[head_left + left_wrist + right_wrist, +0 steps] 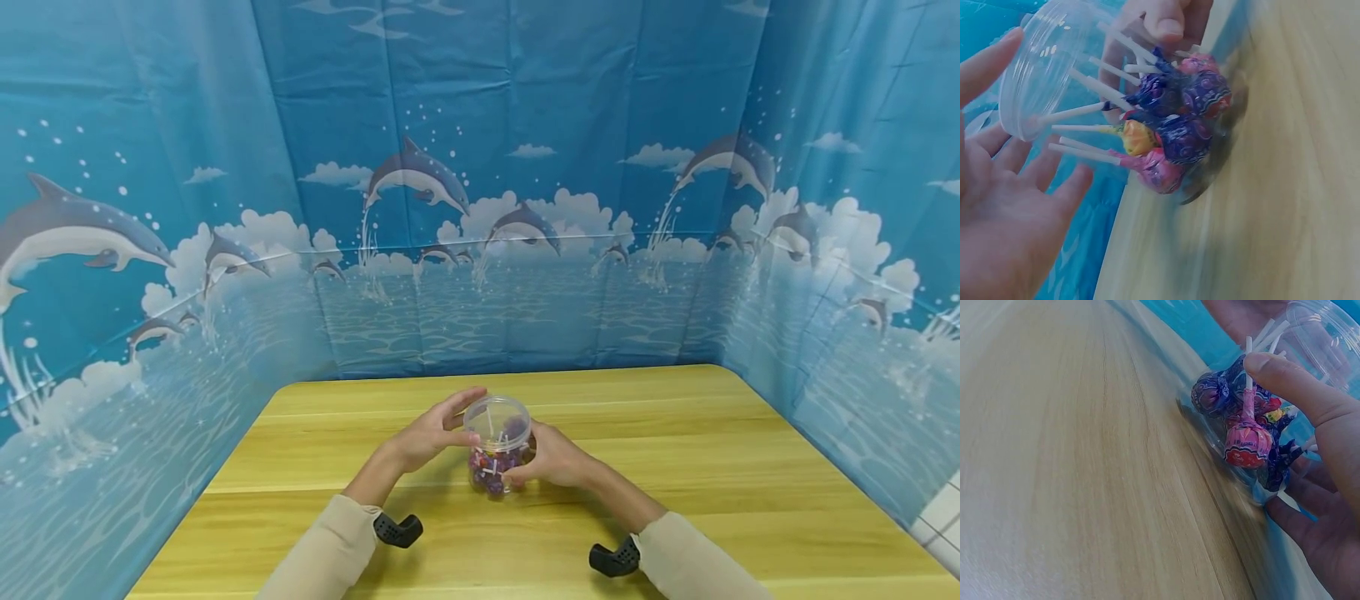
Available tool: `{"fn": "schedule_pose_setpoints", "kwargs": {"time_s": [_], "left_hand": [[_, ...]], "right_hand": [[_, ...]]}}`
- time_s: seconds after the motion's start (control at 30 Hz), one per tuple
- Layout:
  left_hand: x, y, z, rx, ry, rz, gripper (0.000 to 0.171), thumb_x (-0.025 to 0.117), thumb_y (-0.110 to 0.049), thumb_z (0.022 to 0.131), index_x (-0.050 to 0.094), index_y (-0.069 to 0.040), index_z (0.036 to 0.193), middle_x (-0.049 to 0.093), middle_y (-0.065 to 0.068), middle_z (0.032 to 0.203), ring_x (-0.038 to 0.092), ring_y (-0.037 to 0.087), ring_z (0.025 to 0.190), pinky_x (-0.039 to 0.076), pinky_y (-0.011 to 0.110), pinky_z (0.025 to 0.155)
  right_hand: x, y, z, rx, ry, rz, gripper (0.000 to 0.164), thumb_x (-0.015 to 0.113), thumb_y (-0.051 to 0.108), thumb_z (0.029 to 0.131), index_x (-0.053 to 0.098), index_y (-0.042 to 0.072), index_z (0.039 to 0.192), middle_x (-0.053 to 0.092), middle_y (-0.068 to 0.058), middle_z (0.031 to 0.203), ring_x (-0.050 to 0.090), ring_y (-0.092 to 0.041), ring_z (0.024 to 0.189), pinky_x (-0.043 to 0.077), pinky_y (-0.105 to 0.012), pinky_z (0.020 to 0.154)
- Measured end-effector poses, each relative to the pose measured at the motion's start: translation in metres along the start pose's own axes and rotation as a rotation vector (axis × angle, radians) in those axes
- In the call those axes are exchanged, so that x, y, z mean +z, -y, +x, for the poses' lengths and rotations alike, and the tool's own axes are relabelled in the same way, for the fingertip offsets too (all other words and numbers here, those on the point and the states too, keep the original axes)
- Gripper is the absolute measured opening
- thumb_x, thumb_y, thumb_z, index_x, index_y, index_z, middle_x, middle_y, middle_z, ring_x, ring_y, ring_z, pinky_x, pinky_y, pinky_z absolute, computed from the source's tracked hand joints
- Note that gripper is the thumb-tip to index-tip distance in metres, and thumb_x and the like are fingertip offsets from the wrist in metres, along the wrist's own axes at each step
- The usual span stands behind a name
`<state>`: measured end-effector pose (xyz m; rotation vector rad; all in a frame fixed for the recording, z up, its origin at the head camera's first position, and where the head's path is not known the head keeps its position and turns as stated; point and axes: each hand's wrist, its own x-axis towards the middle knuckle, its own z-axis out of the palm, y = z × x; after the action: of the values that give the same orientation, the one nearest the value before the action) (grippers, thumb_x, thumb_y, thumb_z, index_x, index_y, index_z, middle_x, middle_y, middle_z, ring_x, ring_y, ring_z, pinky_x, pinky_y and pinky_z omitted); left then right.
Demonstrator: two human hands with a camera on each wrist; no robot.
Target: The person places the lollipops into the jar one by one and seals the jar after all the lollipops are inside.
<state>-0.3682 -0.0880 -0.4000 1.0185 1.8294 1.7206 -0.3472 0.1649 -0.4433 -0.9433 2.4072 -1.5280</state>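
A clear plastic jar (pixel 491 479) with a clear round lid (pixel 497 423) stands on the table. Inside it are several lollipops (pixel 1172 119) in purple, pink and yellow wrappers, their white sticks pointing up toward the lid. My right hand (pixel 557 457) grips the jar's lower side, thumb in front and fingers round the far side. Beside the lid, my left hand (pixel 427 433) has its fingers spread and fairly straight, thumb near the front rim and forefinger near the back. Whether these fingers touch the lid cannot be told.
The wooden table (pixel 675 467) reaches out around the jar on all sides. A blue curtain (pixel 480 317) printed with dolphins hangs along its back and sides. Black curved pieces (pixel 399 530) are worn at both wrists.
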Motion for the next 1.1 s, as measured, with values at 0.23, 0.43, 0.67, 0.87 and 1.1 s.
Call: {"fn": "schedule_pose_setpoints", "kwargs": {"time_s": [0.23,0.43,0.67,0.87,1.1], "left_hand": [[0.014,-0.002,0.002,0.010,-0.153,0.049,0.075,0.074,-0.015,0.081,0.032,-0.022,0.142,0.026,0.006,0.143,0.034,0.033,0.128,0.046,0.043,0.088],[0.011,0.001,0.000,-0.013,-0.144,0.035,0.067,0.074,-0.015,0.081,0.038,-0.020,0.138,0.032,0.001,0.142,0.033,0.039,0.128,0.046,0.043,0.087],[-0.001,0.000,-0.002,-0.043,-0.065,-0.026,0.070,0.072,-0.022,0.083,0.036,-0.021,0.142,0.028,0.006,0.146,0.031,0.036,0.131,0.043,0.043,0.091],[-0.002,0.001,-0.001,-0.036,-0.055,-0.049,0.070,0.072,-0.023,0.083,0.035,-0.022,0.143,0.026,0.012,0.147,0.032,0.033,0.131,0.043,0.043,0.092],[0.000,0.007,0.001,-0.022,-0.057,-0.035,0.063,0.064,-0.006,0.088,0.036,-0.021,0.142,0.026,0.008,0.147,0.033,0.031,0.130,0.043,0.043,0.091]], "right_hand": [[0.000,0.013,-0.004,-0.005,-0.003,0.010,0.083,0.081,0.022,0.073,0.035,0.011,0.141,0.049,-0.004,0.130,0.048,-0.017,0.117,0.040,-0.040,0.095],[0.002,0.017,-0.004,-0.014,0.011,0.026,0.084,0.081,0.019,0.074,0.033,0.007,0.142,0.048,-0.010,0.131,0.048,-0.019,0.117,0.040,-0.042,0.095],[0.003,0.003,0.002,-0.008,0.010,0.001,0.083,0.081,0.026,0.073,0.034,0.020,0.141,0.048,-0.003,0.130,0.048,-0.017,0.116,0.041,-0.041,0.093],[0.001,0.001,0.001,-0.006,0.005,-0.020,0.084,0.082,0.028,0.072,0.035,0.019,0.141,0.049,-0.002,0.128,0.049,-0.017,0.115,0.041,-0.040,0.093],[0.000,-0.002,-0.005,0.027,0.010,0.012,0.088,0.081,0.027,0.073,0.030,0.021,0.144,0.046,0.002,0.132,0.044,-0.020,0.121,0.040,-0.042,0.096]]}}
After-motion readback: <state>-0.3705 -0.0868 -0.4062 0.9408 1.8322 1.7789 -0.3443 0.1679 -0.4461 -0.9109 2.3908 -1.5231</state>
